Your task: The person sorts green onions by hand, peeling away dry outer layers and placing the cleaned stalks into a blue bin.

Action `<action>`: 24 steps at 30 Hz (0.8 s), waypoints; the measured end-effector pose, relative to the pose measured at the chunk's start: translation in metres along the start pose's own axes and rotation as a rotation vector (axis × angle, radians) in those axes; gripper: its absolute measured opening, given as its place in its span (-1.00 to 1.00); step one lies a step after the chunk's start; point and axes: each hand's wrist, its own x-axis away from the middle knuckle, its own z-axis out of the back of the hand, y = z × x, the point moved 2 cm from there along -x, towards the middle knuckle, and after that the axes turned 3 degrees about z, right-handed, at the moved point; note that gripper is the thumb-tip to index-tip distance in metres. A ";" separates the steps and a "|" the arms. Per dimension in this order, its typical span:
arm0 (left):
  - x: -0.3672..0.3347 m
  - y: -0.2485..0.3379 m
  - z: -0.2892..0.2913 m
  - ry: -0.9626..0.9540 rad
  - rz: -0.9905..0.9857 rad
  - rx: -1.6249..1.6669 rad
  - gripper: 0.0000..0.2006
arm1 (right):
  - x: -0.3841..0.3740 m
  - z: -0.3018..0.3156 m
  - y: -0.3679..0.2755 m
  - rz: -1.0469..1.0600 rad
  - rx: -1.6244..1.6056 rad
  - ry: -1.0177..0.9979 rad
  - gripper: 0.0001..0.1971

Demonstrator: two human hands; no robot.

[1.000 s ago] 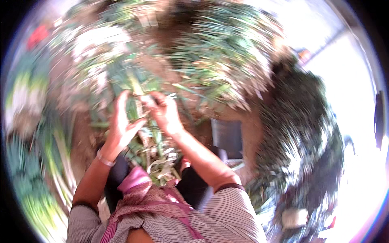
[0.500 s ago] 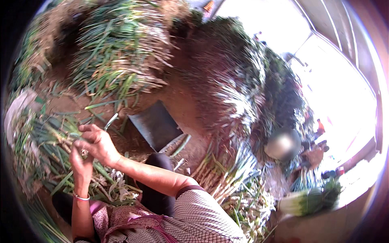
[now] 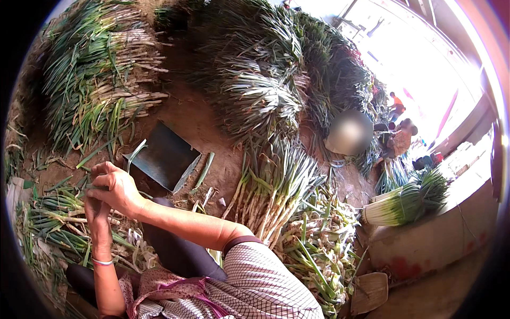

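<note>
My left hand (image 3: 99,218) and my right hand (image 3: 118,187) are pressed together at the left, fingers bent in and touching. From behind my right hand a narrow pale-green green onion leaf (image 3: 137,152) sticks up and moves along with it. What my left fingers hold is hidden. Just below and left of the hands lie loose green onions (image 3: 58,215), with pale stems and dark green leaves. A bundle of green onions (image 3: 276,186) rests on the ground beyond my right forearm.
A dark metal dustpan-like tray (image 3: 164,157) lies ahead of my knees. Large green onion stacks (image 3: 101,74) rise behind it. Trimmed leaves (image 3: 319,250) are heaped at my right, near a tied bundle (image 3: 406,204). Another person (image 3: 401,139) is at the far right.
The view has swung to the right, so stacks and tray appear further left. My hands stay together, with the leaf still sticking up from the right one.
</note>
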 end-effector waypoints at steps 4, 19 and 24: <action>0.000 -0.011 0.004 0.003 0.078 -0.036 -0.65 | 0.007 0.004 0.002 0.031 -0.034 0.006 -0.82; -0.013 0.019 0.056 -0.070 0.163 0.587 -0.68 | 0.033 0.082 0.035 0.171 0.540 -0.204 -0.82; -0.016 0.023 0.114 0.272 0.143 0.362 -0.75 | 0.049 0.129 0.096 -0.041 0.830 -0.328 -0.79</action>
